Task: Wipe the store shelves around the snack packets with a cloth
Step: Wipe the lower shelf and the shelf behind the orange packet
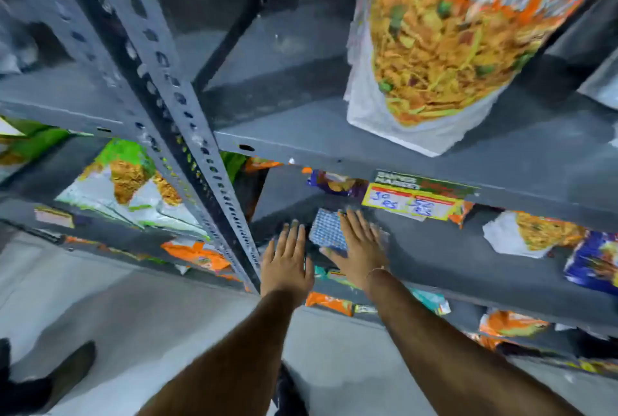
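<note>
A blue-and-white checked cloth [327,230] lies flat on the grey metal shelf [451,258] in the middle of the view. My right hand [357,243] presses on the cloth's right part with fingers spread flat. My left hand [287,256] rests flat on the shelf just left of the cloth, fingers apart, holding nothing. Snack packets [531,231] lie on the same shelf to the right. A big orange snack packet [444,41] stands on the shelf above.
A perforated grey upright post [187,121] runs diagonally left of my hands. A yellow price label [413,205] hangs on the upper shelf's edge. More packets [130,181] fill the left rack and lower shelves. Another person's dark shoe [67,372] stands on the floor at lower left.
</note>
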A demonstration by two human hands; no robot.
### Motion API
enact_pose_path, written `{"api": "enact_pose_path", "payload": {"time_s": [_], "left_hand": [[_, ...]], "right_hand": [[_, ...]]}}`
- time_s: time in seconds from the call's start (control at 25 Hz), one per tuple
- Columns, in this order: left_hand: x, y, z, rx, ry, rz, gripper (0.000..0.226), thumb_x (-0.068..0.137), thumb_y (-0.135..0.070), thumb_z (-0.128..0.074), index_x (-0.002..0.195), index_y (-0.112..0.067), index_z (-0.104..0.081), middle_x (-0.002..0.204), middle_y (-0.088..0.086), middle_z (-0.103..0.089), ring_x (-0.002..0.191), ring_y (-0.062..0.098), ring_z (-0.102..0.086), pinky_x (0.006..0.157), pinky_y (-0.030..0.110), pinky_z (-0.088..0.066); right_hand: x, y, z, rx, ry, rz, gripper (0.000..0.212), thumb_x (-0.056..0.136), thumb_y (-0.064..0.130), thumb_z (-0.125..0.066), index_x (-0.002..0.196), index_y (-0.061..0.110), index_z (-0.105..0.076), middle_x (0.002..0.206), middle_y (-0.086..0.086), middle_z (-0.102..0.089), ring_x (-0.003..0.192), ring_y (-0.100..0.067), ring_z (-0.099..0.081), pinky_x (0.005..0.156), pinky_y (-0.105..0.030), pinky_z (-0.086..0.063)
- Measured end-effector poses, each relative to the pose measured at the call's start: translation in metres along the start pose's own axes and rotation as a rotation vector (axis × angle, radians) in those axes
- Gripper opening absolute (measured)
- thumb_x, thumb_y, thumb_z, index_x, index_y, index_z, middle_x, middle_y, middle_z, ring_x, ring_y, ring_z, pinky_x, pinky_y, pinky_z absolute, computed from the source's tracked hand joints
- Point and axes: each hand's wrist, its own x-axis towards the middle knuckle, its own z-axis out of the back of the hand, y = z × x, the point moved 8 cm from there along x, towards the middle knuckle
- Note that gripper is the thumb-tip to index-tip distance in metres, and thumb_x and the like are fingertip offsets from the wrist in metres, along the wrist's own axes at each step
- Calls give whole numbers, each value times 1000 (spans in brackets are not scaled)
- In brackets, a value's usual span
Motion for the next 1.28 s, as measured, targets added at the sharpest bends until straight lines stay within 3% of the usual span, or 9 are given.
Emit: {"api": "enact_pose_path", "payload": {"time_s": [0.12,0.28,0.48,0.68,0.8,0.92,1.04,1.12,1.28], "left_hand": [[10,8,-13,-54,56,-1,80,92,-39,-40,167,-12,-29,176,6,-28,161,25,-32,131,47,-25],[8,5,-19,-56,91,-19,79,95,-40,-38,168,-12,-24,178,6,-23,164,24,-24,131,48,-16],[6,4,-14,-51,87,-31,76,99,-39,-31,169,-12,-19,179,8,-17,166,25,-16,135,47,-6],[0,2,-6,-6,127,-32,78,99,-41,-22,170,-13,-10,180,6,-4,167,24,-4,134,42,1],[-26,-1,-7,26,183,-52,80,99,-42,-26,170,-16,-3,177,2,11,167,24,4,134,38,6],[-64,-4,3,79,110,-88,83,93,-40,-44,169,-14,-21,177,1,-3,164,26,-22,129,42,-6],[-86,-8,41,55,33,-82,87,95,-38,-39,170,-17,-2,178,-2,9,167,21,0,132,42,1],[-89,-14,81,84,-31,-82,89,96,-37,-37,169,-18,9,179,-1,15,167,18,12,134,42,3],[-91,-16,167,76,-277,-74,92,90,-36,-45,171,-14,-5,181,5,-2,168,21,-1,135,44,-4]], "right_hand": [[12,0,-12,-30,39,-95,100,79,80,-44,158,20,-33,162,-4,-40,149,-30,-36,120,-55,-28],[9,1,-14,-90,36,-150,88,83,70,-51,156,25,-35,156,-1,-47,141,-30,-46,118,-52,-32],[-4,3,-15,-114,47,-119,77,86,47,-63,155,25,-37,158,-2,-46,142,-27,-46,116,-51,-37],[-23,10,-19,-162,126,-82,88,65,15,-85,147,13,-52,151,-10,-55,138,-32,-53,112,-48,-45],[-33,23,-16,-174,196,-70,74,84,5,-68,152,10,-41,160,-16,-41,148,-36,-38,119,-47,-36],[-54,42,-1,-124,301,-60,61,95,3,-46,153,17,-35,157,-14,-44,145,-34,-42,112,-45,-41],[-65,56,46,-48,189,-88,58,92,3,-52,146,22,-42,144,-10,-57,126,-35,-60,96,-47,-51],[-69,71,79,44,55,-35,65,89,-2,-55,149,19,-44,155,-9,-48,135,-33,-54,101,-45,-50],[-93,116,144,353,-197,129,76,76,-6,-55,148,16,-49,160,-3,-44,145,-22,-44,114,-38,-42]]}}
